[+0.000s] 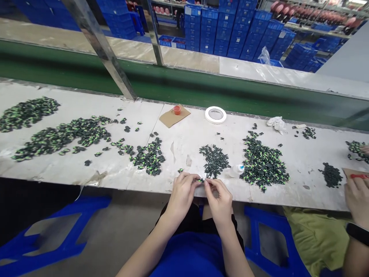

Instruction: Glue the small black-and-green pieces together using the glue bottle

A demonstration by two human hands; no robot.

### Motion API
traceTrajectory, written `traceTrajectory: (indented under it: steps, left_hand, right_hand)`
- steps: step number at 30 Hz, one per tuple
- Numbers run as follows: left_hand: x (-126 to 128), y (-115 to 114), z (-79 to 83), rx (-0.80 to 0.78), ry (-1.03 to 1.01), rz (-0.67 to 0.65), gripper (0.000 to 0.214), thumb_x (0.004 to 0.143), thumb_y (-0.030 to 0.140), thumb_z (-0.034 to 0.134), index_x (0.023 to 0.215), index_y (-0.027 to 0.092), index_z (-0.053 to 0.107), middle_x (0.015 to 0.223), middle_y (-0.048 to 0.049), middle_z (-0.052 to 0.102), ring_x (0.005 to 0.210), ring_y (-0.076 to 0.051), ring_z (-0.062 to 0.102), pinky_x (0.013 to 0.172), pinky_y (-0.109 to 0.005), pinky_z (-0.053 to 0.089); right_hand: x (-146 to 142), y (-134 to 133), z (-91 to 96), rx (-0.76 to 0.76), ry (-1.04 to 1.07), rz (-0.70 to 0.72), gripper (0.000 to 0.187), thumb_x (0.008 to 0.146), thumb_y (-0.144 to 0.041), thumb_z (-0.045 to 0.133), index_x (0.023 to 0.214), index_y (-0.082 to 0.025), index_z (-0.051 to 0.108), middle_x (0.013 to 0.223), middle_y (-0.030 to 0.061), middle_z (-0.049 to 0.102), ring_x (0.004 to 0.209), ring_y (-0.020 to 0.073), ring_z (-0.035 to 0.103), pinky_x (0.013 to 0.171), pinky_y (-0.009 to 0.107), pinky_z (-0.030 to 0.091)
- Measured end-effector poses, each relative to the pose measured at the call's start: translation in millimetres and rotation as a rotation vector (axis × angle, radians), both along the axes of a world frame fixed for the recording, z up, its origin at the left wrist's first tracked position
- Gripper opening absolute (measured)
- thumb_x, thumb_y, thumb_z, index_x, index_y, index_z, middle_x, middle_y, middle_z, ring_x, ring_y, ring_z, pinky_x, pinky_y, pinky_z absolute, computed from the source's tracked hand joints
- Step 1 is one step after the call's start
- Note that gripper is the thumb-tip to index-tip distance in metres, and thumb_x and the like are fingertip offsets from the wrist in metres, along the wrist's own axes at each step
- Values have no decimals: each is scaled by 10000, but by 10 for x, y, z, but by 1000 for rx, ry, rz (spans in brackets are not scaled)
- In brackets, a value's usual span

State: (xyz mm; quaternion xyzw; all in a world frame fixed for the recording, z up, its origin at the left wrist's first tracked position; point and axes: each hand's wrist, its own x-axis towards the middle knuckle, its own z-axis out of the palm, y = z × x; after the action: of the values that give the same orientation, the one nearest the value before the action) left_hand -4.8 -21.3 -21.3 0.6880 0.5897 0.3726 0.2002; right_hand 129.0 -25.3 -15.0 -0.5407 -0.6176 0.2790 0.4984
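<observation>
At the table's front edge, my left hand (183, 192) pinches a small black-and-green plastic part (200, 180). My right hand (219, 197) is closed too, its thumb and finger pinching a tiny black piece against that part; the fingertips partly hide both. Just beyond my hands lies a pile of small black pieces (215, 161). To its right is a larger pile of black-and-green parts (263, 163), with a small white item with a blue tip (238, 168) beside it. Another black-and-green pile (149, 157) lies to the left, and a single loose part (180, 170) sits near my left hand.
A white tape roll (215, 115) and cardboard (170, 119) with a red-orange cup (177, 110) lie at the back. More heaps (66, 134) spread leftward. A metal post (100, 50) rises behind. At right, a co-worker's hand (357, 198) rests near black pieces (331, 175).
</observation>
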Motion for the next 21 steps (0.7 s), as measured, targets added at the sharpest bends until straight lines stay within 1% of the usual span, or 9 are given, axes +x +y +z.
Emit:
traceTrajectory:
  steps: [6, 10, 13, 15, 17, 21]
  left_hand:
    - [-15, -32, 92, 15, -137, -41, 162, 896, 135, 507, 920, 214, 647, 875, -44, 670, 857, -200, 627, 765, -340, 506]
    - [-37, -13, 149, -5, -309, -97, 161, 875, 132, 528, 890, 211, 668, 868, -45, 662, 844, -185, 637, 763, -313, 530]
    - [-38, -3, 196, -38, -424, -128, 141, 861, 149, 558, 868, 210, 685, 851, -41, 669, 839, -177, 646, 765, -295, 543]
    - [-24, -8, 227, -66, -478, -128, 127, 856, 170, 576, 865, 210, 696, 848, -40, 678, 844, -175, 653, 773, -291, 550]
    - [0, -21, 254, -96, -511, -114, 114, 850, 194, 593, 870, 207, 704, 857, -42, 688, 849, -175, 660, 782, -294, 556]
    - [47, -54, 303, -148, -524, -72, 114, 837, 223, 611, 879, 205, 715, 868, -47, 695, 852, -177, 667, 806, -303, 556]
  right_hand:
    - [21, -9, 44, -79, 77, 20, 134, 870, -279, 608, 856, -201, 717, 805, 52, 710, 725, 171, 677, 626, 272, 568]
    - [48, -28, 71, -138, 171, 70, 122, 860, -278, 622, 846, -203, 717, 878, 64, 719, 816, 186, 694, 665, 280, 588]
    - [71, -47, 74, -154, 241, 83, 132, 864, -284, 620, 841, -192, 712, 878, 68, 727, 814, 190, 703, 674, 289, 597]
    - [84, -56, 74, -99, 229, 68, 119, 861, -269, 628, 834, -191, 713, 833, 61, 730, 787, 188, 704, 689, 298, 594]
    - [95, -61, 82, -6, 182, 46, 95, 854, -240, 638, 823, -196, 716, 821, 58, 733, 788, 190, 703, 712, 312, 591]
    - [124, -56, 117, 138, 86, 52, 88, 845, -175, 636, 834, -208, 717, 820, 54, 739, 776, 193, 709, 719, 336, 600]
